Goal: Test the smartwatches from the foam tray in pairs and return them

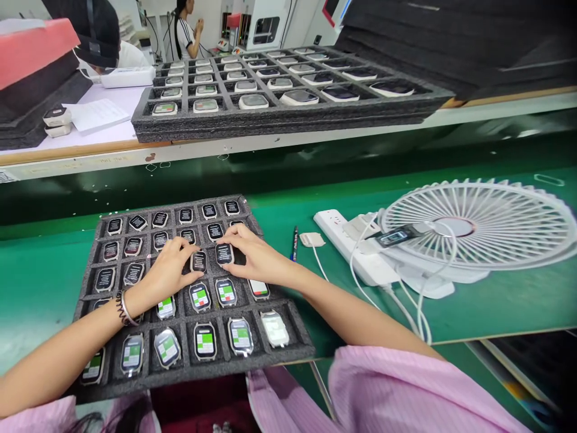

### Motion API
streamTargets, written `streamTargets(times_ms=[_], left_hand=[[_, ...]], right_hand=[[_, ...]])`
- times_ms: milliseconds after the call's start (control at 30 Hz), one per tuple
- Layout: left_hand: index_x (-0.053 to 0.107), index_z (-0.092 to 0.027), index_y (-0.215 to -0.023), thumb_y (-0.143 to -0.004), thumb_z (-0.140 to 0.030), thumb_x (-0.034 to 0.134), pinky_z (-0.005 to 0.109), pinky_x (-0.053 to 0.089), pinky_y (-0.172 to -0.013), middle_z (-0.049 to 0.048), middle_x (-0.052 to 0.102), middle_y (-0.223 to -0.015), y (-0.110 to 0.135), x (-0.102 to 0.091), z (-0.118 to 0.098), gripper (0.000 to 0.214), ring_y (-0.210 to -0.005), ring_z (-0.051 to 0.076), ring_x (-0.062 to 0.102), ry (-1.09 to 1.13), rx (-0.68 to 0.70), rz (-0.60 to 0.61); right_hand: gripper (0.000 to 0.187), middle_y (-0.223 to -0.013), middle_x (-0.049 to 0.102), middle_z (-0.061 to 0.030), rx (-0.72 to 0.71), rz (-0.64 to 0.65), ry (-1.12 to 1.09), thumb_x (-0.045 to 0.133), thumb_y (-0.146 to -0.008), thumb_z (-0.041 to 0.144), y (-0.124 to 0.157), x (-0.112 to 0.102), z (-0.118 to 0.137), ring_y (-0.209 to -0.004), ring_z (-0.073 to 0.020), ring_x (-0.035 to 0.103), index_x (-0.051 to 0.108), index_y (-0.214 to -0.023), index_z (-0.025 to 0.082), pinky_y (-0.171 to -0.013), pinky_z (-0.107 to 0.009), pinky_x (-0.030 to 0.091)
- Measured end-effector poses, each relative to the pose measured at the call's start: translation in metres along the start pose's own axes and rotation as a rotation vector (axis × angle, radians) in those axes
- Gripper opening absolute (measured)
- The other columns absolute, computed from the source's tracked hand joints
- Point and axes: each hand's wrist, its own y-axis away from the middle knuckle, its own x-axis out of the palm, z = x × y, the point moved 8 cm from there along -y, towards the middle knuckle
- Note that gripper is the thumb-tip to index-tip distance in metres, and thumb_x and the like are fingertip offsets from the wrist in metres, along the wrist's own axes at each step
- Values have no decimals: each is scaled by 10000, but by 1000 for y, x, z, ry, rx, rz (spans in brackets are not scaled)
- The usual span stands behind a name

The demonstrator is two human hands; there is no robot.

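A dark foam tray (148, 380) lies in front of me, its compartments filled with strapless smartwatches. Between the thumb and fingers of my left hand (169, 267) is a smartwatch (198, 261) with a dark screen of small text. My right hand (252, 255) grips another dark-screened smartwatch (224, 254) by its sides, one column to the right. Both watches sit at their compartments. Nearer rows hold watches with green, white and red screens, such as the smartwatch (205, 341) at the front. My wrists and hands cover parts of the middle rows.
Right of the tray are a pen (294, 243), a white charger (312, 239), a power strip (356, 249) with cables, and a white fan (478, 225). A raised shelf (270, 141) behind bears another foam tray (288, 123) of watches. Two other people are beyond it.
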Motion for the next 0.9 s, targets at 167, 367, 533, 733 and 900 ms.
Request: streamTargets(times_ms=[167,367,533,733,900], left_hand=[[590,-138,-1361,-867,-465,703,560,482,-972,196,550,-1267,21,-9,-5,604,-1114,363,514,-252,68,8],[529,-330,-1433,-916,-518,609,682,409,-1043,141,567,-1367,107,-84,65,556,-1255,428,513,-196,-229,-233],[545,-395,-1412,-898,-706,475,613,375,-1161,-4,584,-1452,220,-66,140,605,-1362,376,504,256,-929,-315],[383,-141,-1543,-977,-611,379,385,169,-1278,72,352,-1626,204,-47,151,736,-1520,242,297,430,-983,-391],[326,-12,-1528,-986,-488,406,487,220,-1248,206,347,-1608,139,-83,154,726,-1498,329,325,140,-908,-215]], right_hand=[[571,-1206,497,-146,-26,79,172,806,-830,222,2,10,2,-1167,-354,533,585,-1355,187,-1028,-560,471],[484,-1277,535,-179,169,-92,300,485,-1039,349,65,-31,-3,-1153,-355,599,441,-1496,197,-957,-538,550],[440,-1179,674,-204,374,-91,354,357,-1058,391,122,-20,-39,-1110,-380,660,642,-1266,130,-951,-546,569],[387,-1068,709,-197,372,-101,358,381,-994,262,89,-6,-69,-1027,-361,695,675,-1194,110,-914,-502,585],[348,-1073,700,-164,346,-46,322,429,-980,238,46,-27,-74,-984,-330,699,666,-1211,131,-903,-470,580]])
